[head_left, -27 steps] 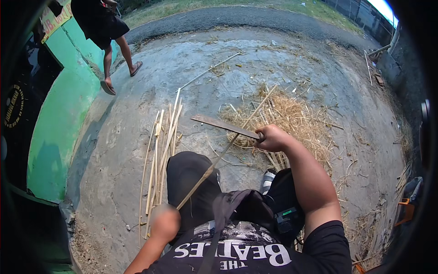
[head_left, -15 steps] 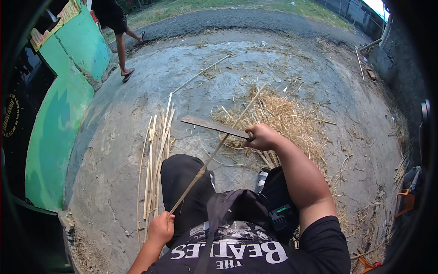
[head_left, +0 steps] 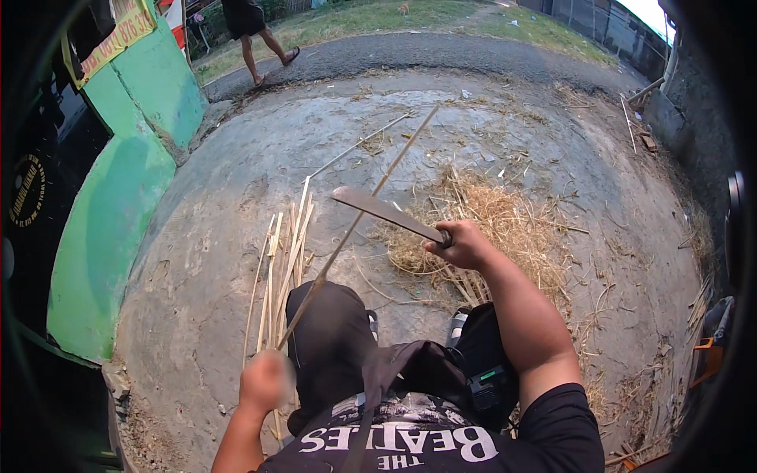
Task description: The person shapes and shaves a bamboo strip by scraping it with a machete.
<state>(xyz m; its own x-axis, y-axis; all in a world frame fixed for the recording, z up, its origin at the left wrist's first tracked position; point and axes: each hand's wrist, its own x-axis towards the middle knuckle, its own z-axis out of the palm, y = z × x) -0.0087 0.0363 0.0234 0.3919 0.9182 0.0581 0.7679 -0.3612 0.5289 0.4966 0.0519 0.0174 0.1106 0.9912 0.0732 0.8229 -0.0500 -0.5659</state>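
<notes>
My left hand [head_left: 266, 381], partly blurred, is closed round the near end of a long thin bamboo strip [head_left: 341, 246]. The strip slants up and away to the right, past my left knee. In my right hand [head_left: 465, 243] is the dark handle of a machete [head_left: 390, 213], its broad blade pointing left. The blade crosses the strip around its middle; whether they touch I cannot tell. Left of my knee lies a bundle of pale split bamboo strips [head_left: 287, 252] on the ground. A heap of fine straw-coloured shavings [head_left: 505, 229] spreads in front of my right foot.
One long thin stick [head_left: 359, 144] lies beyond the strips on the rough concrete ground [head_left: 189, 292]. A green wall [head_left: 102, 244] borders the left side. At the far left a person [head_left: 252, 39] walks along the asphalt path. An orange-handled tool [head_left: 707, 361] is at the right edge.
The strip has swung left and stands steeper, its near end held farther left. The machete has shifted slightly right along with my right hand. The walking person is farther off.
</notes>
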